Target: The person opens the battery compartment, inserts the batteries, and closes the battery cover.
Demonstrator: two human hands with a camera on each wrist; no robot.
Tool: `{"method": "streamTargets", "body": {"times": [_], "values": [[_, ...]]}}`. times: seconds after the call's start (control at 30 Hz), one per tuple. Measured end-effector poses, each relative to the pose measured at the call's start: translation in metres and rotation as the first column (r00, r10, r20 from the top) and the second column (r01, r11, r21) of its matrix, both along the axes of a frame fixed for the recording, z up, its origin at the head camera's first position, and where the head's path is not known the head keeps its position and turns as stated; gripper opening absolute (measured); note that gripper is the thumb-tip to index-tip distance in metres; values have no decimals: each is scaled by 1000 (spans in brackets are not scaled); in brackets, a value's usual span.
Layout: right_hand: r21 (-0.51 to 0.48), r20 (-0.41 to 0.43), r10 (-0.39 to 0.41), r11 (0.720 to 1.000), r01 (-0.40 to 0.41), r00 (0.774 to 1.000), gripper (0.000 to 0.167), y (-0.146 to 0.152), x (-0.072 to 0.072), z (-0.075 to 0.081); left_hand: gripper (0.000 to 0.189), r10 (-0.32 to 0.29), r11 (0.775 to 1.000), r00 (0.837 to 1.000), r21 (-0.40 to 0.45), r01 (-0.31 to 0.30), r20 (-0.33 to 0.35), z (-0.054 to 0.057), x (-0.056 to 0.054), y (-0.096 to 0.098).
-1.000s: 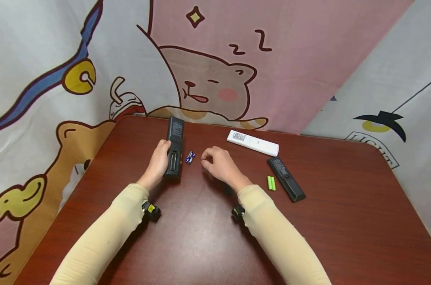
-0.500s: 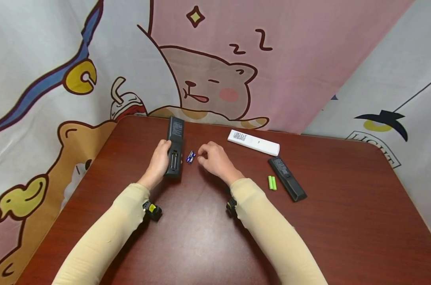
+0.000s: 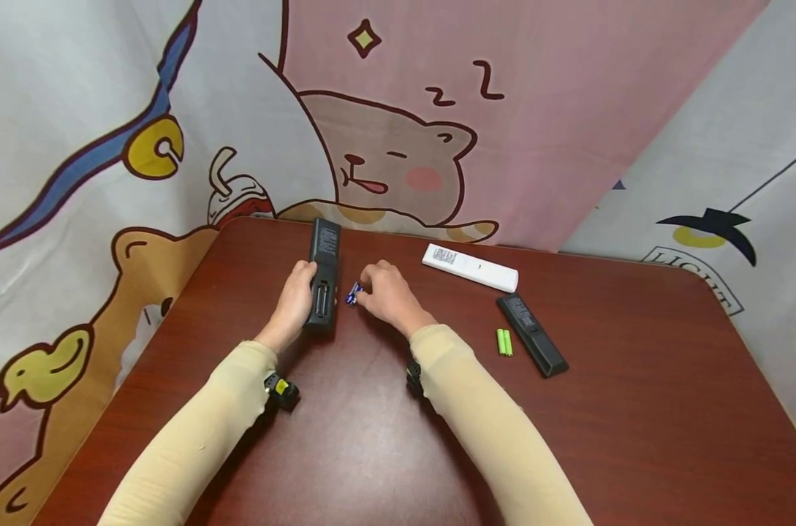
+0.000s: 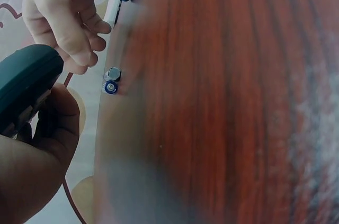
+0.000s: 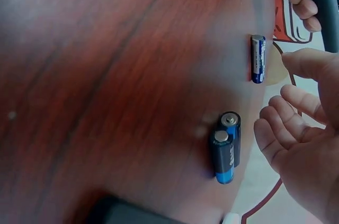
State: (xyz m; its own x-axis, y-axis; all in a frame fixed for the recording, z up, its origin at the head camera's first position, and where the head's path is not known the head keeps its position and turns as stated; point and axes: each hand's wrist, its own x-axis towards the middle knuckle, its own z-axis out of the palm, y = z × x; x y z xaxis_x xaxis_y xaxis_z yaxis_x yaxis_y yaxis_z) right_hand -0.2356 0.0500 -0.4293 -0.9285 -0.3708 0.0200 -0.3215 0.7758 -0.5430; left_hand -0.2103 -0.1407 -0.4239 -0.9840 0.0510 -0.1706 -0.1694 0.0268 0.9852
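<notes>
My left hand (image 3: 297, 294) grips a black remote control (image 3: 325, 252), turned back side up. Its open battery compartment shows at the near end. Just right of it, two small blue-and-white batteries (image 3: 354, 294) lie side by side on the table. Close beside these batteries is my right hand (image 3: 391, 296), its fingers loosely bent; the right wrist view shows the thumb and fingers (image 5: 299, 99) apart and nothing between them. Two black-and-blue batteries (image 5: 225, 150) stand out below that hand in the right wrist view; in the head view the hand hides them.
On the brown table (image 3: 634, 409), a white remote control (image 3: 470, 268) lies at the back. A second black remote control (image 3: 533, 336) lies to the right, with two green batteries (image 3: 504, 342) beside it. A printed curtain (image 3: 536, 109) hangs behind the table.
My right hand has moved left to the small blue-and-white batteries. My left hand keeps its grip on the black remote control, which stays in place. The head view has tilted slightly.
</notes>
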Motion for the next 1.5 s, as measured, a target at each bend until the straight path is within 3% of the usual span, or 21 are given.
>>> {"method": "streamTargets", "body": {"times": [0.23,0.47,0.7,0.97,1.5], "values": [[44,-4,-5,999,5,1000,27,-4,-3,-5,31,-4,1000,1000,10,4,-5,-3,0,3],[117,-11,4,993,-3,1000,38,-12,-7,-8,29,15,1000,1000,7,-15,-19,-3,0,3],[216,-6,-11,976,12,1000,52,-22,-7,-5,30,24,999,999,-35,-25,-37,-4,-1,2],[300,-23,-19,954,25,1000,54,-30,-6,-5,31,22,1000,1000,-21,-22,-22,-5,0,0],[318,-1,-12,948,11,1000,51,-34,-8,-5,33,14,1000,1000,-21,-15,-13,-5,-1,-4]]}}
